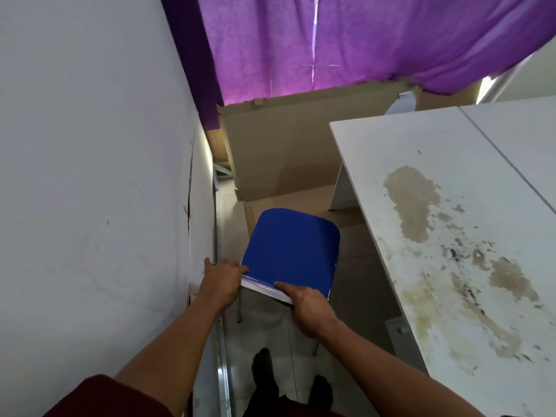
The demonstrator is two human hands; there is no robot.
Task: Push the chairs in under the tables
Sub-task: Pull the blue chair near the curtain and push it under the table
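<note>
Both hands' grip on blue chair [290, 251] back, stained white table [451, 236] beside

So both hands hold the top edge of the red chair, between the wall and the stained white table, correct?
Not quite: the chair is blue, as the head view shows. Both the left hand and right hand hold its top edge, between the wall and the stained white table.
</note>
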